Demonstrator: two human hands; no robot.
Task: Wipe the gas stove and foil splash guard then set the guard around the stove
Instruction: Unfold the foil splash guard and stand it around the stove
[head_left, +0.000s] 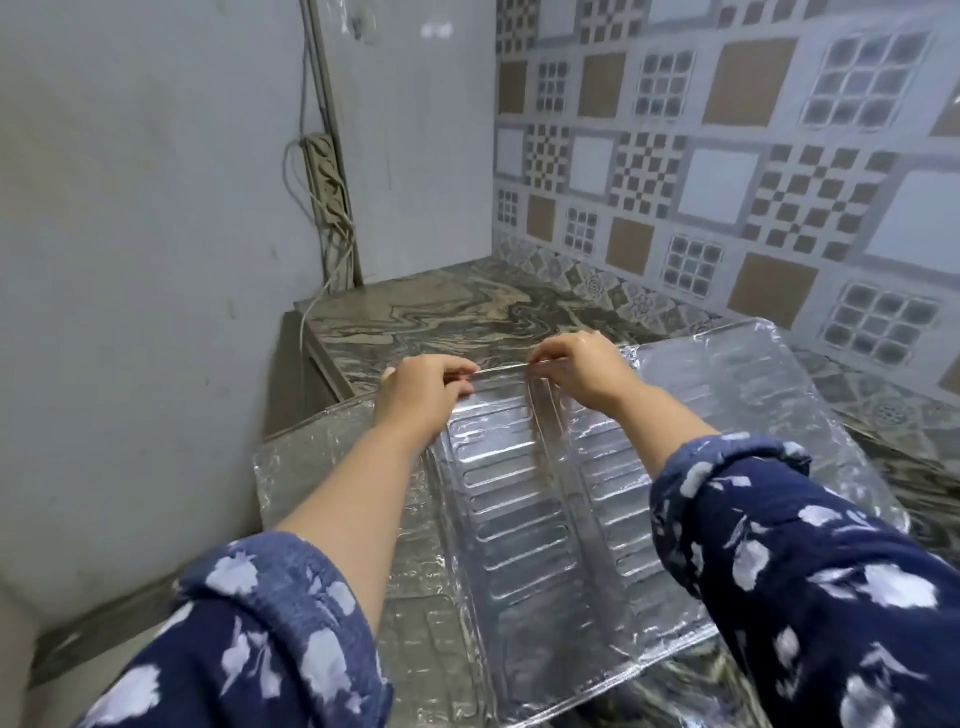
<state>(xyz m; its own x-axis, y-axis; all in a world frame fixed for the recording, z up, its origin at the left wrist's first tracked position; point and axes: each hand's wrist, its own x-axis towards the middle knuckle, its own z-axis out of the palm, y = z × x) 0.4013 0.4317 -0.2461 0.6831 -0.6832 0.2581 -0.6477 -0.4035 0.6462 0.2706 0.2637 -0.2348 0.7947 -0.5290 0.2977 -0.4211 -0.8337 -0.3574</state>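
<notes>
Hands: left hand (421, 395), right hand (582, 371) pinching foil splash guard (519, 519) edge | marble counter (415, 312) beneath

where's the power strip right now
In the head view, the power strip hangs upright on the left wall by the corner trim, above the marble counter, beyond the left hand.

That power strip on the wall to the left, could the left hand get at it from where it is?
Probably yes. The left hand is pinching the foil guard's far edge, so it must let go first. Between it and the power strip lies only bare marble counter.
</notes>
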